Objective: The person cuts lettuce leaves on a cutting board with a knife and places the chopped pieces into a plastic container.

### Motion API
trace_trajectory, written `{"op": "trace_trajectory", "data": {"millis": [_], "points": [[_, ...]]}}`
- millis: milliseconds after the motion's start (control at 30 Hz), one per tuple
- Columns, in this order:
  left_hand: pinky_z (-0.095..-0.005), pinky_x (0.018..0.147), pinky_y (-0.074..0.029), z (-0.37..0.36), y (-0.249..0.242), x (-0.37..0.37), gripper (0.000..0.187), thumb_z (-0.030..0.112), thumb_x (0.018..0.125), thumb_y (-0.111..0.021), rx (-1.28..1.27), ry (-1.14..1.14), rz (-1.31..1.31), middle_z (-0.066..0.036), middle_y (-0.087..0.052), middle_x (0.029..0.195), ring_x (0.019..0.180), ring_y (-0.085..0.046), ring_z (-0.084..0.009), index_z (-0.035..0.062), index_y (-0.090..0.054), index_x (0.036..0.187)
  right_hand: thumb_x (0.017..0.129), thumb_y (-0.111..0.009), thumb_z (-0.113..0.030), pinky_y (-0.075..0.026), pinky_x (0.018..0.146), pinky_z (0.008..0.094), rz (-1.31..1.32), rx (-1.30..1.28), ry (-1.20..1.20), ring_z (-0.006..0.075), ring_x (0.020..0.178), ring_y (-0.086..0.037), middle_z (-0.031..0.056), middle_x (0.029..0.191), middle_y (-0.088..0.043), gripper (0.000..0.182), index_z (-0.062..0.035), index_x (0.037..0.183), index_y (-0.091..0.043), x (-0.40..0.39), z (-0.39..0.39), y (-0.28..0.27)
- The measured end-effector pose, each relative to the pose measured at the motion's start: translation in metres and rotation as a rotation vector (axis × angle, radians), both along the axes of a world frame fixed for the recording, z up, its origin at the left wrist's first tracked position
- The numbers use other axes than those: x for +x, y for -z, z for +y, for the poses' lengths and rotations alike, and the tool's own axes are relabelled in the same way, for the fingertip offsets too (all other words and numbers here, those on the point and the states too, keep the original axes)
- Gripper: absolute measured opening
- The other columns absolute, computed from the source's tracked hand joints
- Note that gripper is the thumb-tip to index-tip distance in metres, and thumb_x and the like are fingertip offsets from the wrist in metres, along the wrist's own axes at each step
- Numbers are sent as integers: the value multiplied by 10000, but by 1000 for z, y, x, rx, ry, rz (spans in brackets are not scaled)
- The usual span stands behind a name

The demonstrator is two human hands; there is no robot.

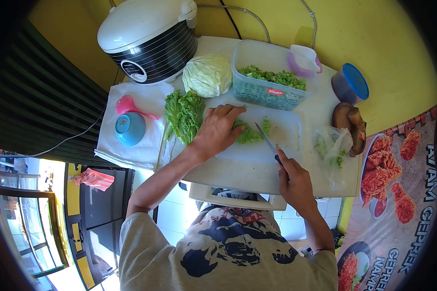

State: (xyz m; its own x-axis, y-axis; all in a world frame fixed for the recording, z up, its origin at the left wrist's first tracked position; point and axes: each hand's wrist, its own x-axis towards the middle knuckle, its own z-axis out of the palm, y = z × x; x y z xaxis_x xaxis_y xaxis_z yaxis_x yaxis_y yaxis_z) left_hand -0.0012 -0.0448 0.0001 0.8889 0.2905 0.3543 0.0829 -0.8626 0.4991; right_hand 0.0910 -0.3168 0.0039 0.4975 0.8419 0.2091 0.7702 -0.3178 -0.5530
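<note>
My right hand [295, 182] is wrapped round the handle of a knife [267, 138], whose blade points up and left over the white cutting board [290, 127]. Under the fingers of my left hand [218, 128] lies a piece of green lettuce [249, 135], pressed to the board beside the blade. A few cut bits are scattered on the board. Left of my left hand rests a bunch of leafy lettuce [183, 114]. Behind the board a clear plastic container [272, 99] holds chopped greens, and a pale cabbage [207, 76] sits to its left.
A rice cooker [150, 43] stands at the back left. A blue bowl [130, 129] and pink scoop [127, 104] lie on white cloth. At the right are a blue-lidded tub [349, 83], a brown object [347, 121] and a plastic bag with greens [334, 145].
</note>
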Motion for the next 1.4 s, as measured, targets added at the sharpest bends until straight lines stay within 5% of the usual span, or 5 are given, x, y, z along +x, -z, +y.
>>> {"op": "trace_trajectory", "data": {"millis": [100, 300, 1000, 1400], "points": [[-444, 951, -462, -2, 1, -2, 302, 119, 900, -767, 151, -70, -171, -90, -675, 1163, 1091, -635, -309, 93, -710, 1196, 989, -613, -40, -552, 565, 416, -3, 15, -36, 299, 592, -656, 120, 845, -654, 570, -131, 1543, -511, 1, 6, 0], [-430, 992, -471, -17, 7, -23, 299, 141, 900, -767, 340, -5, -84, -64, -680, 1202, 1130, -626, -278, 69, -722, 1187, 981, -621, -45, -556, 550, 415, -41, 16, -82, 299, 583, -652, 120, 838, -645, 590, -138, 1551, -501, 3, 21, 2], [-447, 1019, -527, -19, 22, -26, 274, 155, 926, -753, 203, -39, -96, -148, -709, 1232, 1203, -641, -332, -6, -711, 1144, 907, -662, -43, -554, 516, 416, -174, -83, -109, 283, 525, -612, 103, 808, -600, 670, -96, 1551, -488, -2, 34, 10], [-399, 876, -606, -20, 19, -27, 235, 142, 915, -759, 150, -52, -94, -124, -652, 1157, 1085, -686, -315, 23, -735, 1117, 881, -679, -35, -557, 505, 412, -235, -107, -148, 284, 522, -625, 108, 797, -610, 683, -88, 1539, -501, 8, 50, 10]]}}
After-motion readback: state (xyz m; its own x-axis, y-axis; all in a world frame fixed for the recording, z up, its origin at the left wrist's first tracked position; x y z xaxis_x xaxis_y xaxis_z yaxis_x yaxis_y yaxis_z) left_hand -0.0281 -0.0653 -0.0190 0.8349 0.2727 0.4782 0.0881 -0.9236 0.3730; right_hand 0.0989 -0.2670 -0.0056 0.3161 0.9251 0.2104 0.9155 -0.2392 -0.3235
